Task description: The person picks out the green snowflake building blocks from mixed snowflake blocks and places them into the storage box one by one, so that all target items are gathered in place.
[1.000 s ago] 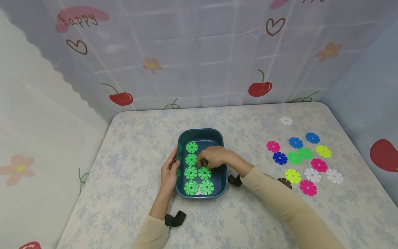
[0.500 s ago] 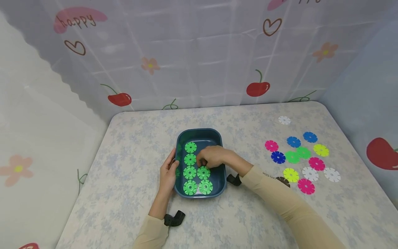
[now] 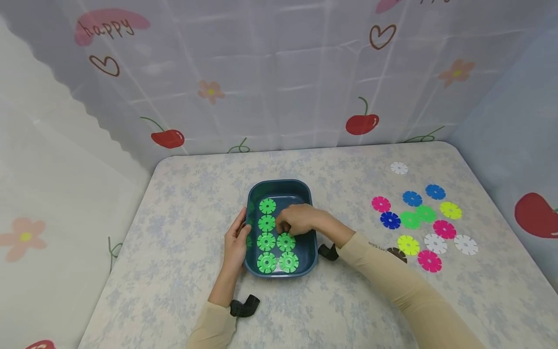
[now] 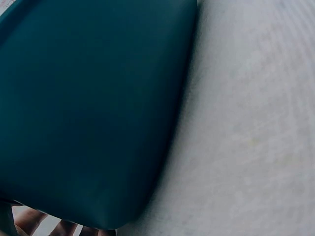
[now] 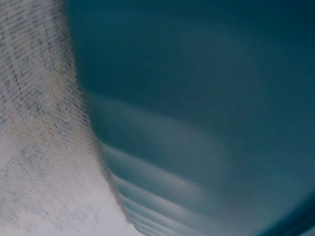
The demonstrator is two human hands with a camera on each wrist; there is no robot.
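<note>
A dark blue plastic bin (image 3: 314,257) stands on the table in the head view, with green snowflake discs (image 3: 267,262) laid in two columns inside it. My left hand (image 3: 236,245) grips the bin's left side, thumb at the rim; its fingers (image 4: 30,221) show at the bottom of the left wrist view. My right hand (image 3: 298,219) reaches in over the right wall. Its bent fingers pinch at the upper edge of a green snowflake disc (image 3: 286,242) in the right column; the fingertips are partly hidden. The bin's outer wall (image 5: 172,98) fills most of the right wrist view.
On the table's right side lie loose snowflake discs: pink (image 3: 429,261), yellow (image 3: 408,245), white (image 3: 466,245), light blue (image 3: 411,198), dark blue (image 3: 390,220) and green (image 3: 410,220). The right sleeve partly covers a brown disc (image 3: 398,254). A printed curtain (image 3: 279,72) hangs behind the table.
The whole head view has shifted slightly to the left. Both hands, the bin and the discs keep their places relative to one another.
</note>
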